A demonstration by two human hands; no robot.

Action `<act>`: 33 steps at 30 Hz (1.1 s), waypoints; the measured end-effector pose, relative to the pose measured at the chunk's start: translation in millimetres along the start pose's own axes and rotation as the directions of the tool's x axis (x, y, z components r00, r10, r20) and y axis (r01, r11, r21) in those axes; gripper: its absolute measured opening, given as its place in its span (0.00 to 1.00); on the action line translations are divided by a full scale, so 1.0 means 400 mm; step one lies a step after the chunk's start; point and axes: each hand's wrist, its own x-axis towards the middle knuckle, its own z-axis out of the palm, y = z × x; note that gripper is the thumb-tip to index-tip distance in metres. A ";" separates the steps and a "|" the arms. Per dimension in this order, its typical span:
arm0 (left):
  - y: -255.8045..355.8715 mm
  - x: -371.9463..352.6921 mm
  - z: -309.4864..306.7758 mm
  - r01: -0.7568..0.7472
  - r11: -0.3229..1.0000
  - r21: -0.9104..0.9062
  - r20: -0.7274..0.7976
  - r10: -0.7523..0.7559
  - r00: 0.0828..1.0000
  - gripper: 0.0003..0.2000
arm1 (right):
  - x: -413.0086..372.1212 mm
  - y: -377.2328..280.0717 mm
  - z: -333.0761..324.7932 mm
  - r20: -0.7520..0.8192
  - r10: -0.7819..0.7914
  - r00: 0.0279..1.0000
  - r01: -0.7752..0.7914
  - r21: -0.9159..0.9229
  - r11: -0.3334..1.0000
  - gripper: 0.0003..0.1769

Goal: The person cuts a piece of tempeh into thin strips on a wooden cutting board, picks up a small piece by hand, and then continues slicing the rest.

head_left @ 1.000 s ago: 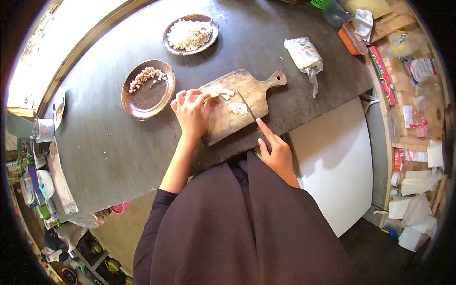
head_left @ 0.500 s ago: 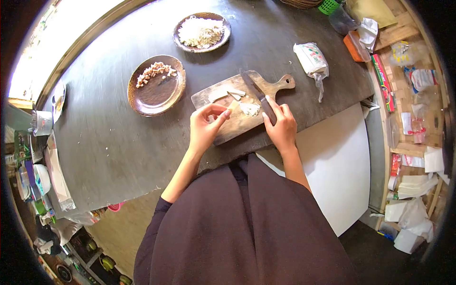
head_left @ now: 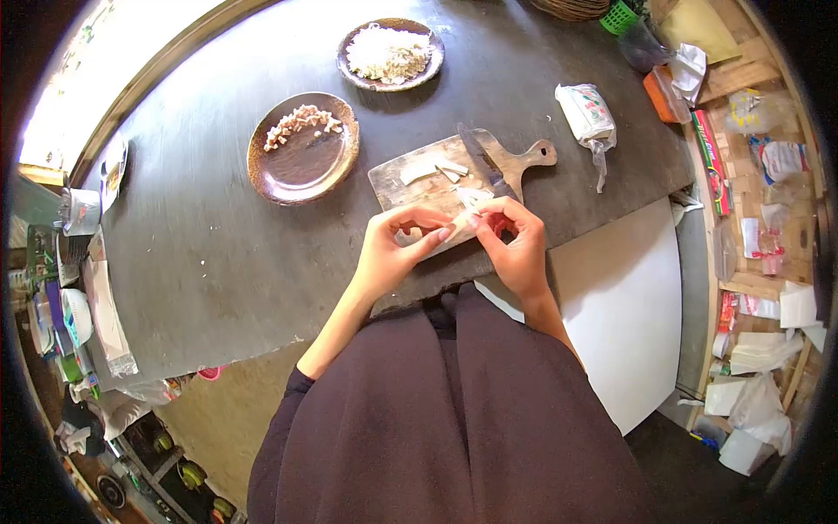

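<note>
My left hand [head_left: 390, 253] and my right hand [head_left: 518, 249] meet over the near edge of the wooden cutting board [head_left: 397, 186]. Thumbs and fingertips of both pinch a small pale slice of food [head_left: 463, 229]. Just beyond my right hand a dark-bladed knife [head_left: 481, 157] lies across the board, released, its handle end close to my knuckles. Several white strips [head_left: 434, 168] lie on the board left of the blade. A small pile of finely cut white bits [head_left: 472, 196] sits nearer, partly hidden by my fingers.
Behind the board stand a brown plate [head_left: 272, 182] with small diced pieces and another plate [head_left: 347, 69] heaped with white shreds. A tied white plastic packet [head_left: 587, 113] lies to the right. Shelves [head_left: 742, 284] with bags line the right side; a utensil cup [head_left: 81, 213] stands left.
My right hand has let go of the knife, leaving it on the board, and has moved in to pinch the pale slice alongside my left hand. The view has shifted slightly.
</note>
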 end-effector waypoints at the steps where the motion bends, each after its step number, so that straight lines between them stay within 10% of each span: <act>1: 0.005 -0.002 -0.001 -0.014 1.000 0.000 -0.019 0.014 1.000 0.09 | 0.000 -0.004 0.002 0.001 0.001 1.000 -0.001 -0.001 1.000 0.04; 5: 0.014 -0.017 -0.020 -0.068 0.983 -0.169 -0.027 0.064 0.998 0.10 | -0.005 -0.025 0.007 -0.008 -0.011 1.000 0.011 0.044 0.999 0.04; 7: 0.026 -0.015 -0.042 -0.203 0.976 0.074 0.080 0.197 0.977 0.11 | -0.005 -0.037 0.015 0.005 -0.002 1.000 0.001 0.067 0.998 0.04; 21: 0.012 -0.029 -0.065 -0.246 0.967 0.062 0.091 0.240 0.966 0.12 | -0.031 -0.066 0.053 0.090 0.224 0.971 -0.239 0.235 0.942 0.05; 33: 0.037 -0.074 -0.072 -0.280 0.959 -0.046 -0.044 0.278 0.960 0.07 | -0.058 -0.098 0.093 0.165 0.069 0.984 -0.109 0.245 0.963 0.06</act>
